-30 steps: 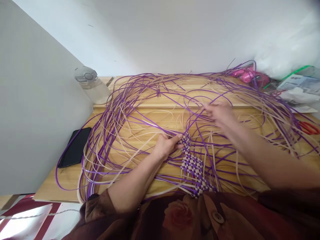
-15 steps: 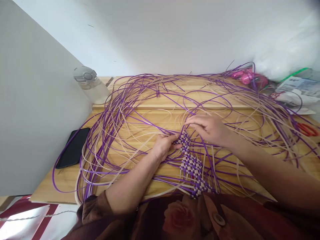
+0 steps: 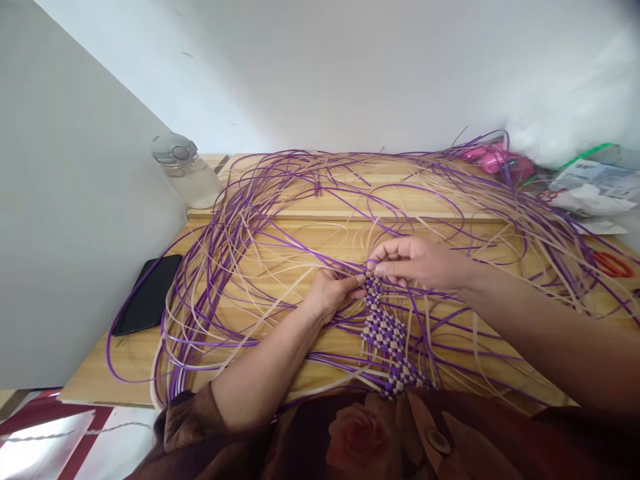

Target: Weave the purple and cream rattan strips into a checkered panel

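A knotted weave [image 3: 385, 330] of purple and beige plastic strips runs from the front of my shirt up to both hands. My left hand [image 3: 331, 293] pinches the weave's upper left edge between thumb and fingers. Just right of it, my right hand [image 3: 407, 263] is closed with thumb and forefinger on a purple strip at the weave's top end. The strip's tip is hidden by the fingers. Long loose strips [image 3: 240, 207] fan out from the weave on both sides and curl across the wooden table [image 3: 280, 267].
A black phone [image 3: 147, 295] lies at the left edge, with a clear bottle [image 3: 193, 177] with a grey lid behind it. Red-handled scissors [image 3: 613, 263] lie at the right. Pink items [image 3: 493, 159] and plastic bags [image 3: 595, 183] sit at the back right against the wall.
My right hand has come down and slightly left onto the weave's top end, its thumb and forefinger now together there. The left hand keeps its hold with barely any shift.
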